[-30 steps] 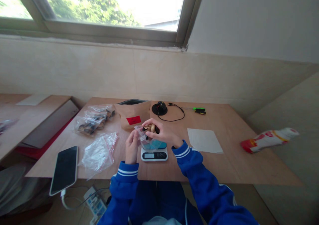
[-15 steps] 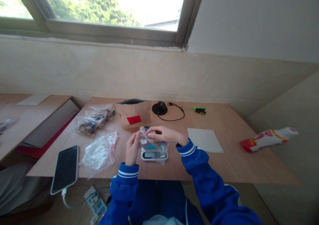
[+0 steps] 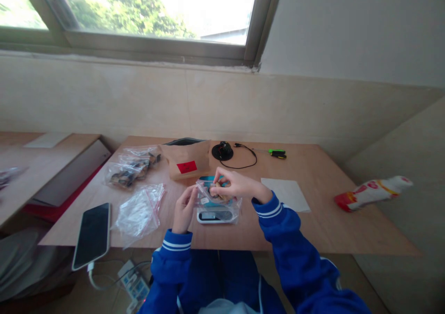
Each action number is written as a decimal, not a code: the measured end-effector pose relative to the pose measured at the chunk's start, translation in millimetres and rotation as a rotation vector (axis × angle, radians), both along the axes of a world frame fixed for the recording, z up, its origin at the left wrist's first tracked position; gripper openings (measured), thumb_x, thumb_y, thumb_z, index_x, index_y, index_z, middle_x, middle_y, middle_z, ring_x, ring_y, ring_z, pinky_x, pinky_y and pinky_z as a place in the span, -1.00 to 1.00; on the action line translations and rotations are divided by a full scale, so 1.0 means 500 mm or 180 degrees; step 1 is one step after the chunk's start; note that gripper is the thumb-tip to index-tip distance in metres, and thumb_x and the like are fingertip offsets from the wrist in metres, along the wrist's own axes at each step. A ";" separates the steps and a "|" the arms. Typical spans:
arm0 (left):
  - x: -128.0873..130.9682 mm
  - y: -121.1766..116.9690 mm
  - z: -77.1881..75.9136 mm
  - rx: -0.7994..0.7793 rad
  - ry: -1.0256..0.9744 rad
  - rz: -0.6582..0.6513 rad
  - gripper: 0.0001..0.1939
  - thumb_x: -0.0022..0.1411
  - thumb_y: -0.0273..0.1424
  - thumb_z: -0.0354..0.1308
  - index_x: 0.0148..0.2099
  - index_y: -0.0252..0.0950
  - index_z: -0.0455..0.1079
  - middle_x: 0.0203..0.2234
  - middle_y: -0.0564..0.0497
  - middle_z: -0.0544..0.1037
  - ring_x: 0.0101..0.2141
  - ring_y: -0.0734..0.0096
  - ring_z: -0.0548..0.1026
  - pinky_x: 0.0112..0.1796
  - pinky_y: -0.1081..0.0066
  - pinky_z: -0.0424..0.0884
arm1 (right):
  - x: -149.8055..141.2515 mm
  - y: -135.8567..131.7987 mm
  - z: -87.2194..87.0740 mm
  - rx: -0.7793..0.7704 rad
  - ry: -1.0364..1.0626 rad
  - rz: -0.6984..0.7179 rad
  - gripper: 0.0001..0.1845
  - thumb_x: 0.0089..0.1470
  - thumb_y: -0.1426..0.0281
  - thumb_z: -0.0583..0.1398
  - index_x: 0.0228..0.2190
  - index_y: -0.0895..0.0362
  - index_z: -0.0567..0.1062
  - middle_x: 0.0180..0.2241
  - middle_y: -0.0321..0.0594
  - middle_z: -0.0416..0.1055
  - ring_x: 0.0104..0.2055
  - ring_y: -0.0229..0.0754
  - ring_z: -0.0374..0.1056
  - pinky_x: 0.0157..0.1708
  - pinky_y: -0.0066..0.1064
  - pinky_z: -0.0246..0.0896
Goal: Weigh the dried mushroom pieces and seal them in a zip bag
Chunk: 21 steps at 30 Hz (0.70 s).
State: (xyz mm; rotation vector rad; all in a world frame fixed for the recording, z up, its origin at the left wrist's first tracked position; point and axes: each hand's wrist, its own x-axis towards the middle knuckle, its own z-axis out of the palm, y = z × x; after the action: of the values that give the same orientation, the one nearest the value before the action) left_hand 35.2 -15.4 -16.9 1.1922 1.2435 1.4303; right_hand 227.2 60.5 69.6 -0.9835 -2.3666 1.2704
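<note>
Nothing legible: digital scale display (image 3: 210, 216), red label (image 3: 187, 167) too blurred.

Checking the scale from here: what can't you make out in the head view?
Scale display: digits too small, under plastic.
Brown pieces in the zip bag: right hand covers them.
Blue object on the scale: bag and fingers hide its shape.
Far zip bags: contents too small to identify.
</note>
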 end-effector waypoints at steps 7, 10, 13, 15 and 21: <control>0.028 -0.004 0.011 0.0001 -0.0042 -0.0272 -0.58 0.17 -0.10 0.20 -0.11 -0.35 0.49 -0.32 -0.08 0.61 -0.40 0.38 0.56 -0.46 0.49 0.48 | -0.006 -0.005 0.011 0.0059 0.0188 0.0367 -0.78 0.06 0.26 0.26 -0.31 0.17 0.48 -0.34 -0.22 0.49 -0.28 -0.21 0.43 -0.28 -0.42 0.30; 0.032 0.000 0.008 0.0038 -0.0120 0.0022 -0.62 0.16 -0.12 0.21 -0.16 -0.34 0.50 -0.37 -0.05 0.61 -0.42 0.38 0.56 -0.45 0.49 0.48 | 0.001 -0.006 0.000 0.0012 0.0553 0.0084 -0.75 0.06 0.23 0.26 -0.29 0.16 0.47 -0.29 -0.21 0.48 -0.26 -0.22 0.42 -0.26 -0.42 0.32; 0.023 0.000 0.010 0.0145 -0.0197 0.0184 -0.64 0.16 -0.13 0.22 -0.16 -0.34 0.51 -0.31 -0.07 0.62 -0.37 0.35 0.58 -0.36 0.44 0.51 | 0.008 -0.008 -0.017 -0.0199 0.1004 -0.0430 -0.70 0.07 0.18 0.25 -0.27 0.15 0.44 -0.32 -0.22 0.47 -0.28 -0.22 0.42 -0.29 -0.41 0.33; 0.016 -0.002 0.014 0.0238 -0.0229 0.0236 -0.64 0.16 -0.12 0.22 -0.19 -0.33 0.51 -0.29 -0.09 0.63 -0.31 0.32 0.59 -0.27 0.40 0.52 | 0.006 -0.010 -0.030 -0.0202 0.1331 -0.0836 -0.68 0.07 0.15 0.24 -0.26 0.13 0.41 -0.34 -0.24 0.45 -0.29 -0.23 0.42 -0.28 -0.40 0.34; 0.020 -0.005 0.029 0.0239 -0.0258 0.0341 -0.60 0.14 -0.06 0.22 -0.23 -0.33 0.50 -0.33 -0.08 0.63 -0.31 0.28 0.59 -0.28 0.38 0.52 | -0.022 -0.026 -0.046 0.0377 0.1840 -0.1724 -0.66 0.15 0.11 0.15 -0.16 0.09 0.33 -0.37 -0.27 0.37 -0.33 -0.24 0.37 -0.32 -0.41 0.31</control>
State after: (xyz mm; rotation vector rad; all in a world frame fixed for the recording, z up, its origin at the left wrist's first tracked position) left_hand 45.2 -18.1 -2.6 1.1200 1.2228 1.6008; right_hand 216.0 47.7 46.4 -0.9639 -1.5766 1.0096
